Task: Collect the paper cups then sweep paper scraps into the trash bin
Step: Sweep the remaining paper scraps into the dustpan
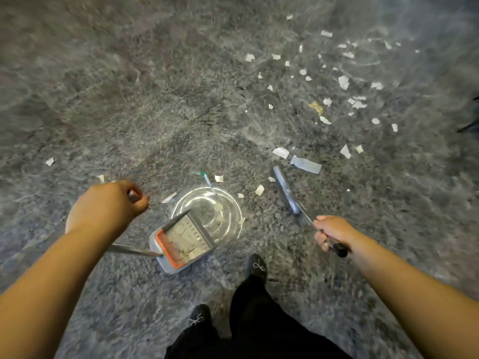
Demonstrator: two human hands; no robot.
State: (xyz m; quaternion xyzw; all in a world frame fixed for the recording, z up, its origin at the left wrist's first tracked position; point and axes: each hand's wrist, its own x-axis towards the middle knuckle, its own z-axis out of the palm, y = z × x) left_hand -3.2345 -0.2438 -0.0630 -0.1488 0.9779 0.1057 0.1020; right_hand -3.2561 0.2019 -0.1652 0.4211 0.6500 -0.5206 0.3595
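My left hand (111, 203) is curled tight around the top of the thin metal handle (133, 250) of a grey plastic dustpan (181, 244) with an orange comb edge; the handle slants down to the pan, which is tipped over the trash bin. That bin is a round bin lined with a clear, glossy plastic bag (207, 211), seen from straight above, and it is my landmark here. A few pale scraps lie in the pan and at the bottom of the bin. My right hand (331, 231) grips the black-capped end of a grey long-handled broom (287, 193), whose head rests on the floor just right of the bin. The floor is a shaggy grey carpet (129, 86). Torn white paper scraps (305, 164) lie scattered beyond the bin and mostly far to its right, with a few small ones beside its rim and to its left. My black shoes (256, 265) and black trousers stand just on the near side of the bin.
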